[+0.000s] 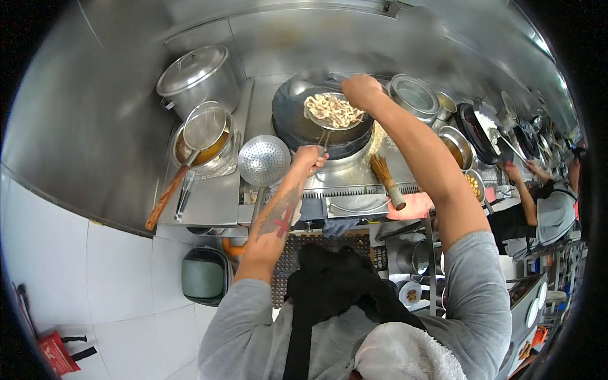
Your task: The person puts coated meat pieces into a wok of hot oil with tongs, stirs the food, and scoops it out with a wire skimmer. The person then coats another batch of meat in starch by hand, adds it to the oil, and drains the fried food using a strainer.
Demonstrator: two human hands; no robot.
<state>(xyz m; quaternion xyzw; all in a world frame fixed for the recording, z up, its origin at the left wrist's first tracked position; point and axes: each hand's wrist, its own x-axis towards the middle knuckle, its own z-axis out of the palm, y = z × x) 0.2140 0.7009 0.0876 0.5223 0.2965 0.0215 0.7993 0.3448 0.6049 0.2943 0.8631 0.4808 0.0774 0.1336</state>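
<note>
i have the strainer (335,129) over the wok (288,117), its handle (325,138) pointing near into the left hand (310,159), fingers wrapped round it, the right hand (363,91), whose grip i cannot tell, at its far right.

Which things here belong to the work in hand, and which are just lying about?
In use:
- strainer, held by the left hand
- pale strips in it
- dark wok beneath

Apparently idle:
- lidded pot
- perforated ladle
- bamboo brush
- pink cloth
</note>
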